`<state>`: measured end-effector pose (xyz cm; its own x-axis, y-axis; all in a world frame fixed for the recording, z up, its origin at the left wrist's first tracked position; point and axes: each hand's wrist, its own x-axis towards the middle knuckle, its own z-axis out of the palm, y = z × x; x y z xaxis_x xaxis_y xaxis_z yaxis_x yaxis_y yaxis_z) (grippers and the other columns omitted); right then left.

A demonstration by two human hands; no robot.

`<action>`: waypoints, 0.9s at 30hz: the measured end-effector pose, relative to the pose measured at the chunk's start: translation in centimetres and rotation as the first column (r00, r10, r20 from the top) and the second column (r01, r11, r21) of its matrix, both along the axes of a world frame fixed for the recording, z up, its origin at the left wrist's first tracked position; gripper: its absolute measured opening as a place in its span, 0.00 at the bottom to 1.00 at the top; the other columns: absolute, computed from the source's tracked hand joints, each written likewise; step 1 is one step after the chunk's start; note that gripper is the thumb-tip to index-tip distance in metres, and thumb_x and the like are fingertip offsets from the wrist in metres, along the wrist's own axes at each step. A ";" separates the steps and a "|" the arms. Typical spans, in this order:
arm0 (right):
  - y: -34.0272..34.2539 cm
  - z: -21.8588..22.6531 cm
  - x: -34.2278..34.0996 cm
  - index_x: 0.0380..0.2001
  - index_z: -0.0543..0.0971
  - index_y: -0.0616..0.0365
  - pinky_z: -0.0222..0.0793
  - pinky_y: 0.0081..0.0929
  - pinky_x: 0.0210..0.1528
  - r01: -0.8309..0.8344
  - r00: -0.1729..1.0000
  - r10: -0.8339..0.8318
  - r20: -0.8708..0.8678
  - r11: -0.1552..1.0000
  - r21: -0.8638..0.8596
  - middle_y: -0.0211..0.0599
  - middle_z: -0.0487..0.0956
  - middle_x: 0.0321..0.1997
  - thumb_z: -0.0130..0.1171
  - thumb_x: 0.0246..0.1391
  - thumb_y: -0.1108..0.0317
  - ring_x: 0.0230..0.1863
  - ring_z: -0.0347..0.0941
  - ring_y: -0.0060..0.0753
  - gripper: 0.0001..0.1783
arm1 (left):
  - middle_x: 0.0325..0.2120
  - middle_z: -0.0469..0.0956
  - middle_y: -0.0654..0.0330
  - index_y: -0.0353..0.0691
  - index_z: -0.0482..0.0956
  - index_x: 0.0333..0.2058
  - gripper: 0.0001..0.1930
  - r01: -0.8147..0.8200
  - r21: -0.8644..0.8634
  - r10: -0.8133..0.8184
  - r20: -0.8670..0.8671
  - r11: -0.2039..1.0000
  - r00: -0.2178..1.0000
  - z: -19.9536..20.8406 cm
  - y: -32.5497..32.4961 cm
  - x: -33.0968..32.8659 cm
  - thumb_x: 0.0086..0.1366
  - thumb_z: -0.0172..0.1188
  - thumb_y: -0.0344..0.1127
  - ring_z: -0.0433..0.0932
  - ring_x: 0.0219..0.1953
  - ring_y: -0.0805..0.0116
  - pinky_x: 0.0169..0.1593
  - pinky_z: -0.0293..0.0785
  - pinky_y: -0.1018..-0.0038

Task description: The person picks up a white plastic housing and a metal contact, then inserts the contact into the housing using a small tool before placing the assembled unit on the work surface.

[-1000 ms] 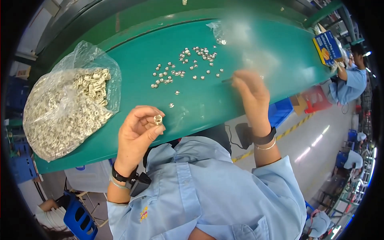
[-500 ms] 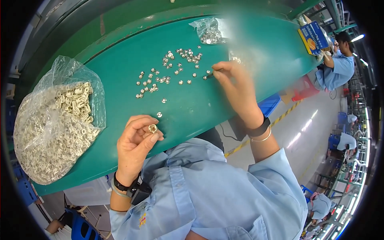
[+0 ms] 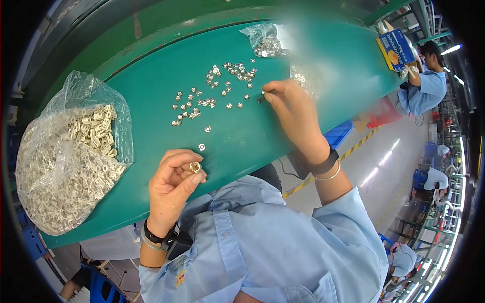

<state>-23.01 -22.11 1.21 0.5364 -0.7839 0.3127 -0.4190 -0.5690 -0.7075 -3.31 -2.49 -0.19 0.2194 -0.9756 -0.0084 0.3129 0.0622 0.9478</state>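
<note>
Green surface [image 3: 237,146], bowed by the wide lens. Left hand [image 3: 169,189] near its front edge: grip pinched together on 1 small pale ring-shaped piece [image 3: 195,166], its opening turned up toward the camera. Right hand [image 3: 295,113] farther out; grip clamped, thumb against forefinger, on a slim dark item [image 3: 260,99], too small to identify. Just beside that item, 1 small silvery part [image 3: 263,92]; contact cannot be told.

More silvery parts [image 3: 206,102] lie loose in a scattered patch across the middle. 2 strays [image 3: 202,147] sit apart from the patch, just beyond the left fingers. Small clear bag [image 3: 268,47] at the far side holds a shiny heap; another shiny cluster [image 3: 299,78] to its right, partly lost in blur.

Large clear bag [image 3: 65,166] at left, filled with cream-coloured pieces [image 3: 93,126].

Progress, judged from the layout: 1 piece in hand, plenty left. Many silvery parts lie out, and the large bag looks well filled. Amount done: hard to say. Whether the held piece carries a silvery part inside is unclear; worked pieces cannot be told from unworked.
</note>
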 end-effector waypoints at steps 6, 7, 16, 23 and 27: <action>0.1 -0.1 -0.1 0.38 0.77 0.60 0.70 0.26 0.41 0.018 0.998 -0.023 -0.058 0.996 -0.082 0.37 0.76 0.35 0.58 0.54 0.75 0.37 0.76 0.32 0.08 | 0.44 0.71 0.54 0.32 0.74 0.42 0.12 -0.079 0.021 0.079 0.019 0.997 0.997 0.5 -0.2 -0.7 0.59 0.60 0.23 0.76 0.35 0.70 0.40 0.75 0.73; 0.1 0.0 -0.1 0.39 0.77 0.60 0.70 0.26 0.41 0.024 0.998 -0.029 -0.055 0.996 -0.084 0.37 0.77 0.35 0.58 0.54 0.75 0.37 0.76 0.32 0.08 | 0.44 0.71 0.54 0.32 0.73 0.43 0.12 -0.077 0.018 0.076 0.019 0.997 0.997 0.5 -0.2 -0.7 0.59 0.59 0.23 0.76 0.35 0.70 0.41 0.75 0.73; 4.2 3.7 0.7 0.41 0.77 0.62 0.69 0.25 0.42 -0.124 0.967 0.085 0.241 0.981 0.152 0.36 0.78 0.38 0.57 0.53 0.79 0.38 0.75 0.29 0.11 | 0.44 0.71 0.57 0.31 0.71 0.46 0.14 -0.133 -0.036 0.133 -0.013 0.990 0.991 0.7 -0.6 -1.5 0.61 0.57 0.19 0.76 0.41 0.73 0.46 0.75 0.76; 7.1 6.0 2.2 0.38 0.77 0.61 0.69 0.25 0.41 -0.427 0.858 0.413 0.305 0.904 -0.023 0.37 0.79 0.37 0.59 0.48 0.83 0.38 0.75 0.32 0.12 | 0.44 0.69 0.60 0.32 0.71 0.46 0.15 -0.134 -0.110 0.143 0.080 0.985 0.986 0.4 -0.7 -2.1 0.60 0.56 0.16 0.75 0.44 0.74 0.47 0.74 0.79; 7.4 5.4 3.2 0.36 0.77 0.60 0.70 0.26 0.40 -0.424 0.864 0.430 0.261 0.902 -0.080 0.38 0.79 0.35 0.61 0.45 0.83 0.37 0.75 0.35 0.13 | 0.44 0.68 0.59 0.32 0.71 0.46 0.16 -0.141 -0.130 0.159 0.142 0.981 0.977 0.4 -0.5 -2.1 0.60 0.57 0.16 0.75 0.43 0.74 0.47 0.75 0.78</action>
